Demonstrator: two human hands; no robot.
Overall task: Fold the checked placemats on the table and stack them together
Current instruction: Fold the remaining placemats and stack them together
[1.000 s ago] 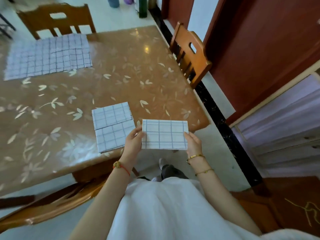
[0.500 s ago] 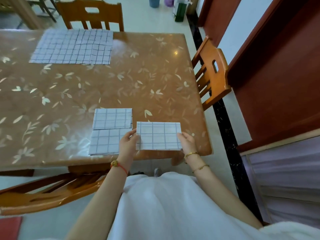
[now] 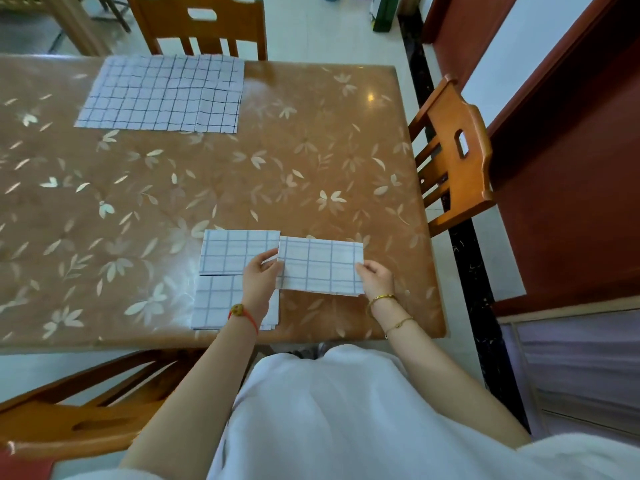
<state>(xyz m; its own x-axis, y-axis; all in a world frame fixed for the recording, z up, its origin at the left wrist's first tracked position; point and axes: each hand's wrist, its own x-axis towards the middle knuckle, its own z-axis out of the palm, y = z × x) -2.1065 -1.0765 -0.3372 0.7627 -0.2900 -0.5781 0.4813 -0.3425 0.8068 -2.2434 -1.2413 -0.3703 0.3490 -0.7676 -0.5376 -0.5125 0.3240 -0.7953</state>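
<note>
1. At seven o'clock, a wooden chair [image 3: 69, 420] sits by the table's near edge, close by the person's left arm.
2. On the brown leaf-patterned table [image 3: 311, 161], at ten o'clock, a checked placemat [image 3: 162, 95] lies spread flat. A seam shows near its right end, and I cannot tell if that is a second cloth overlapping it.
3. Behind that mat, at eleven o'clock, a second chair [image 3: 204, 29] is pushed up to the far edge.
4. At six o'clock by the near edge lie two folded placemats. The farther one [image 3: 232, 251] touches the nearer one [image 3: 214, 303], and the left wrist covers part of the nearer one.
5. The left hand [image 3: 259, 282], with a red cord bracelet [image 3: 242, 313] on its wrist, pinches the left edge of a third folded placemat [image 3: 320, 266], thumb on top.
6. That held mat is level, low over the table at five o'clock. Its left edge meets the farther folded mat, and I cannot tell whether it rests on the tabletop.
7. The right hand [image 3: 377, 278], with two gold bracelets [image 3: 381, 299] on its wrist, pinches the mat's right edge near the lower corner.
8. At one o'clock a green bag [image 3: 381, 15] stands on the floor.
9. At three o'clock a third chair [image 3: 453, 157] stands against the table's right side.
</note>
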